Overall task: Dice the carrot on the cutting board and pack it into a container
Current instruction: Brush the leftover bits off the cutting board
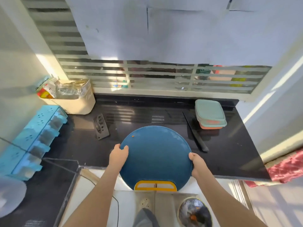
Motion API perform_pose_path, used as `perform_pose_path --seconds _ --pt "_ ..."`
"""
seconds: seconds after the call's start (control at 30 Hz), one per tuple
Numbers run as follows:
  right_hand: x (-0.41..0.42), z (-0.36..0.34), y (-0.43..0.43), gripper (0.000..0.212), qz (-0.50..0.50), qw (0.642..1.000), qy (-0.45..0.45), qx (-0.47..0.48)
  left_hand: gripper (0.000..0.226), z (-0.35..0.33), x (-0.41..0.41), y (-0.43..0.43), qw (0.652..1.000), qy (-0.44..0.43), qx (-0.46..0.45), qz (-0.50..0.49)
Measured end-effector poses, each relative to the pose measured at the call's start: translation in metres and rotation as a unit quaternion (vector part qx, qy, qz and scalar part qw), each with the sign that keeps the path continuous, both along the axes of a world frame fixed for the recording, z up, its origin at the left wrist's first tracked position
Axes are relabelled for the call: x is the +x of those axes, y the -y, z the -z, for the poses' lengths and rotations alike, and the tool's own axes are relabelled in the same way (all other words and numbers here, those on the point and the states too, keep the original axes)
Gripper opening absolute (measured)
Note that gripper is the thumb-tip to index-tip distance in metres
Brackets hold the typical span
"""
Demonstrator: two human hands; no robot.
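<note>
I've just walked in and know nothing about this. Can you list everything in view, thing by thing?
board: one, blue, round, yellow handle; overhangs the counter's near edge
carrot bit: one, orange; on the board's far left
knife: one, black; on the counter, right of the board
containers: two stacked, pale green lids, lower base orange; back right
stand: one, black, slotted; left of the board
tub: one, cream, holds packets; back left
drawers: one set, blue; far left
cloth: one, red; right edge
bin: one, scraps inside; on the floor
counter: one, black
left hand: grips the board's left edge
right hand: grips its right edge
</note>
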State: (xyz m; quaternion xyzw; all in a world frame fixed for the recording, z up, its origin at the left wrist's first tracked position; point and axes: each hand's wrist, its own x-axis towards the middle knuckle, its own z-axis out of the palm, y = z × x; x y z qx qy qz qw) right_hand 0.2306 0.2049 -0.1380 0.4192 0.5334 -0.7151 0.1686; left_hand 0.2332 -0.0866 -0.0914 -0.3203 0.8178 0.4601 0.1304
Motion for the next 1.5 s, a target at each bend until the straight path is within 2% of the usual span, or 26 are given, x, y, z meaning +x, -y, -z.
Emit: perform_pose_path --seconds 0.13,0.27,0.33,0.4,0.43,0.47,0.57,0.63,0.73,0.77,0.8,0.83,0.9,0.97,1.03,1.07,1.17,1.23,1.33,1.5 --pt "-0.054 0.005 0.012 0.015 0.025 0.999 0.018 0.027 0.055 0.012 -0.063 0.020 0.997 0.052 -0.032 0.049" --pt "-0.090 0.009 0.020 0.013 0.047 0.998 0.009 0.037 0.056 0.018 -0.105 0.021 0.975 0.085 -0.138 0.151" --pt "-0.104 0.012 0.030 0.013 0.047 0.998 -0.002 0.053 0.057 0.025 -0.123 0.020 0.966 0.087 -0.159 0.184" --pt "-0.111 0.011 0.038 0.014 0.032 0.995 -0.017 0.096 0.058 0.029 -0.127 0.014 0.961 0.091 -0.166 0.202" --pt "-0.118 0.012 0.039 0.015 0.001 0.988 -0.017 0.155 0.058 0.031 -0.132 0.010 0.961 0.088 -0.163 0.204" --pt "-0.123 0.011 0.039 0.018 -0.051 0.970 -0.011 0.236 0.058 0.031 -0.135 0.007 0.961 0.081 -0.161 0.209" --pt "-0.133 0.009 0.034 0.030 -0.201 0.881 0.017 0.428 0.053 0.026 -0.144 0.003 0.954 0.076 -0.172 0.233" --pt "-0.134 0.011 0.026 0.029 -0.232 0.829 0.005 0.509 0.051 0.025 -0.148 0.006 0.946 0.075 -0.198 0.244" --pt "-0.133 0.009 0.012 0.031 -0.276 0.721 0.043 0.634 0.046 0.025 -0.149 0.011 0.937 0.058 -0.250 0.237" --pt "-0.132 0.008 0.007 0.038 -0.281 0.699 0.078 0.653 0.044 0.024 -0.149 0.013 0.936 0.057 -0.262 0.229" --pt "-0.132 0.007 0.001 0.045 -0.281 0.692 0.109 0.656 0.043 0.022 -0.151 0.014 0.936 0.058 -0.272 0.216" --pt "-0.133 0.006 -0.004 0.049 -0.285 0.692 0.134 0.649 0.043 0.021 -0.153 0.017 0.936 0.062 -0.280 0.202" --pt "-0.135 0.007 -0.012 0.054 -0.282 0.718 0.168 0.614 0.047 0.017 -0.160 0.027 0.939 0.068 -0.293 0.169" --pt "-0.137 0.010 -0.016 0.054 -0.294 0.729 0.165 0.595 0.052 0.016 -0.169 0.044 0.938 0.083 -0.306 0.137" --pt "-0.139 0.015 -0.018 0.052 -0.303 0.743 0.129 0.583 0.056 0.016 -0.175 0.062 0.938 0.113 -0.317 0.087" --pt "-0.138 0.016 -0.017 0.050 -0.296 0.761 0.105 0.568 0.060 0.017 -0.176 0.070 0.938 0.134 -0.314 0.051" --pt "-0.133 0.016 -0.004 0.033 -0.246 0.820 0.036 0.515 0.081 0.026 -0.173 0.091 0.943 0.193 -0.264 -0.064" --pt "-0.131 0.013 0.008 0.026 -0.225 0.837 0.006 0.500 0.086 0.032 -0.169 0.099 0.942 0.216 -0.237 -0.104" --pt "-0.129 0.011 0.018 0.026 -0.245 0.832 -0.019 0.498 0.082 0.033 -0.169 0.103 0.938 0.236 -0.233 -0.104" --pt "-0.133 0.013 0.029 0.022 -0.351 0.784 -0.028 0.512 0.079 0.030 -0.172 0.107 0.943 0.251 -0.195 -0.098"
